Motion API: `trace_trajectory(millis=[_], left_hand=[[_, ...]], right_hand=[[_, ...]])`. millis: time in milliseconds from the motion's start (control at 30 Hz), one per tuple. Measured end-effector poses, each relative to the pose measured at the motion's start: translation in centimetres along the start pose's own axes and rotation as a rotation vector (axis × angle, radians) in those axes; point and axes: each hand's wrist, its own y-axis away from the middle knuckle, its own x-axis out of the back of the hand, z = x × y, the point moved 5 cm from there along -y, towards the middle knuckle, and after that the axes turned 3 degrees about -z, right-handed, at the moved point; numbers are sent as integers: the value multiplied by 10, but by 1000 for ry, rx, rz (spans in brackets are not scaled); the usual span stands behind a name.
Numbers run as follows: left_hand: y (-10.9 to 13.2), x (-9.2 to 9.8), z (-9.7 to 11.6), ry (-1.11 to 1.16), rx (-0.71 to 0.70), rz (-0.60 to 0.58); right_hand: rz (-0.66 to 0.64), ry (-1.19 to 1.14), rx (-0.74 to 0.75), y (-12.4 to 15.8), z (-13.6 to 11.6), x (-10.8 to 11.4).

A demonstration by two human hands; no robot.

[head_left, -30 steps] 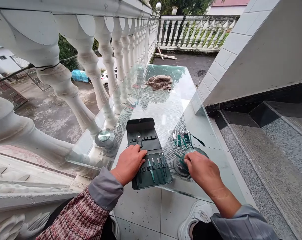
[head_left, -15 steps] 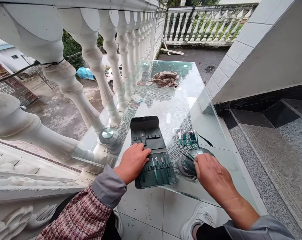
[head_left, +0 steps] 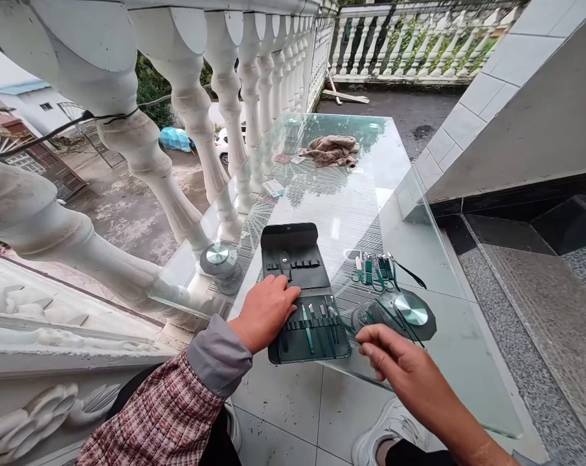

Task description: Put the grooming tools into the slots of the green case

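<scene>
A black manicure case (head_left: 300,268) lies unfolded on the glass table (head_left: 316,200). Its lower half holds several slim green and metal tools (head_left: 308,329) in elastic loops. My left hand (head_left: 268,310) is closed over the case's left side, near the fold. Just right of the case, my right hand (head_left: 399,359) pinches a slim dark green tool (head_left: 344,325), mostly hidden by the fingers; its kind is unclear. Beyond that hand lie a pair of thin green tools (head_left: 399,318), green nail clippers (head_left: 368,268), green-handled scissors (head_left: 381,282) and a long dark-handled tool (head_left: 408,270).
Round metal-topped supports (head_left: 219,255) show at the table's near corners. A crumpled brown cloth (head_left: 331,152) and a small white box (head_left: 273,188) lie farther back. White balusters (head_left: 176,110) line the left; stone steps (head_left: 530,291) rise at right.
My right hand has moved left from above the right support toward the case, a slim tool pinched in it. The thin tools beside the support now show. My left hand stays on the case.
</scene>
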Motion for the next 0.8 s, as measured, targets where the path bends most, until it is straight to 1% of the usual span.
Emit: trace_trajectory(millis=[67,133,300,433,567,800], left_hand=[[0,0,0,3,5,-3],[0,0,0,4,8,-8],[0,1,0,4,12,-10],[0,1,0,2,10,-20],[1,1,0,14,5,-30],[1,2,1,5,8,-31]], right_hand=[[-84,-57,-28,4,-2,-11],[-108,-63,-52,7,-3,-15],[-126,-21,-65,9,-6,-17],[-152,3,-87,10,-3,-19],[-164,-18,-124,12,3,-21],[-141,-95,-192,13,9,-24]])
